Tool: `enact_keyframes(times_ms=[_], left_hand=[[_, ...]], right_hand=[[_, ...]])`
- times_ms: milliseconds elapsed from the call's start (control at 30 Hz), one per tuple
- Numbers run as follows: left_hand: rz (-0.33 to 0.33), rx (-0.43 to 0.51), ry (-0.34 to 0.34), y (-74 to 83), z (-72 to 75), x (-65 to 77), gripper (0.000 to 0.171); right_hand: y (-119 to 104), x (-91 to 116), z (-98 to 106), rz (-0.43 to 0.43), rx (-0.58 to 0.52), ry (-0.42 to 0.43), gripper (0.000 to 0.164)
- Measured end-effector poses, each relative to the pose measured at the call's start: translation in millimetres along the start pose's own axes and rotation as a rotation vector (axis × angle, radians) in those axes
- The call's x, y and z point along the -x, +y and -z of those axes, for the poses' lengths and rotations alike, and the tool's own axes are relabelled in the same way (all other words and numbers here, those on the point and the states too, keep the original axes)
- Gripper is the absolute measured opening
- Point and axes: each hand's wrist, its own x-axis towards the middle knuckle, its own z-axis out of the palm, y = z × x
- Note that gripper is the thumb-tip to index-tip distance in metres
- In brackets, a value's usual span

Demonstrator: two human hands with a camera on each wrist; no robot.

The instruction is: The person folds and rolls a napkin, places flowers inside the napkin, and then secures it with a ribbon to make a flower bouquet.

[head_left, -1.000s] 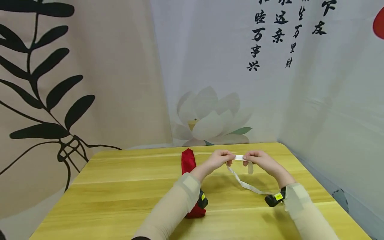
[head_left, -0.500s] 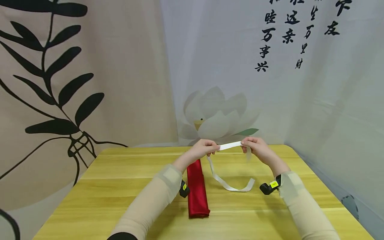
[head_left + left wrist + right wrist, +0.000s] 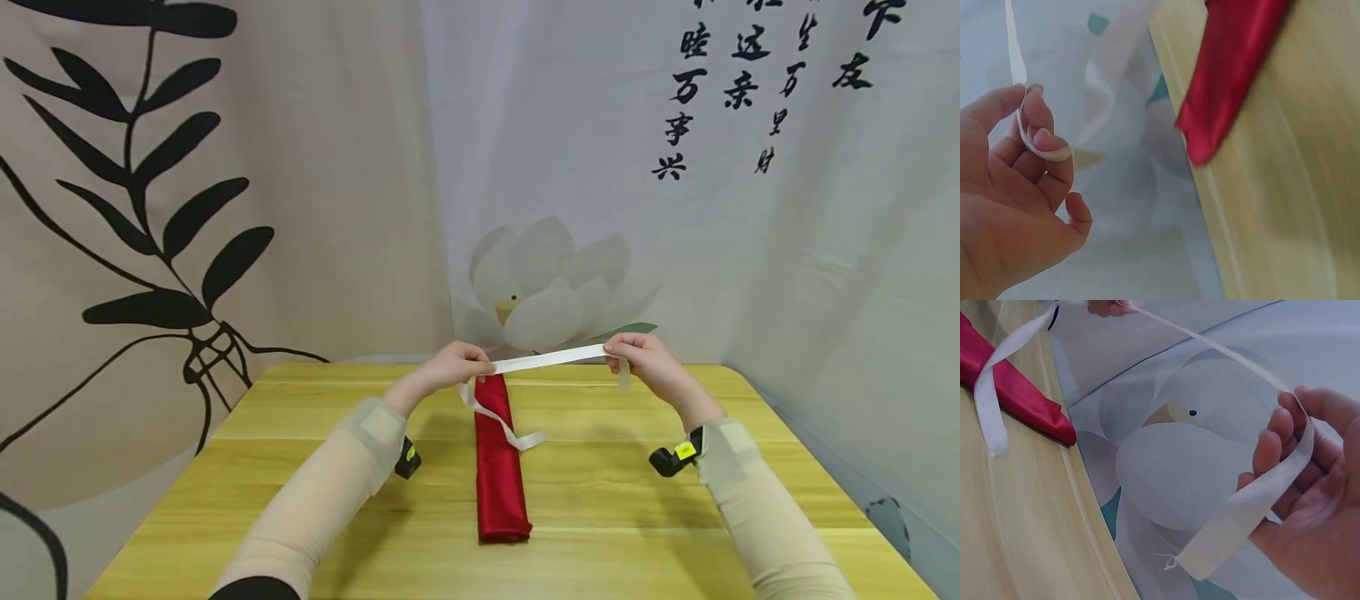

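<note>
Head view: my left hand (image 3: 459, 363) has moved away from my right hand (image 3: 643, 358), so a longer span of the flat white fabric ribbon (image 3: 551, 358) runs nearly straight between them, above the yellow wood-grain table (image 3: 600, 500); I judge I'm drawing out a length. Its loose tail (image 3: 525, 442) now crosses in front of the long, folded red satin cloth (image 3: 501, 492).

Left wrist view: my thumb and finger pinch the ribbon.

Right wrist view: I pinch it here too, its frayed end (image 3: 1200, 553) free.

Matt white cloth ribbon (image 3: 550, 358), glossy satin-like red fabric (image 3: 501, 487), smooth wood-grained tabletop (image 3: 600, 517)
</note>
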Motion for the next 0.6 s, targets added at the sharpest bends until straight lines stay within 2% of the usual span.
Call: enact_keyframes(times_ms=[167,367,600], left_hand=[[0.025,-0.053,-0.007,-7.1,27.8,17.0,0.021],[0.072,-0.107,0.004,-15.8,59.2,36.7,0.023],[0.163,-0.139,0.039,-36.0,92.8,56.6,0.028]], right_hand=[[1.8,-4.1,1.6,-0.017,0.0,0.004,0.024],[8.3,-7.3,6.1,-0.032,0.026,0.003,0.028],[16.1,-9.2,13.1,-0.058,0.084,-0.014,0.028]])
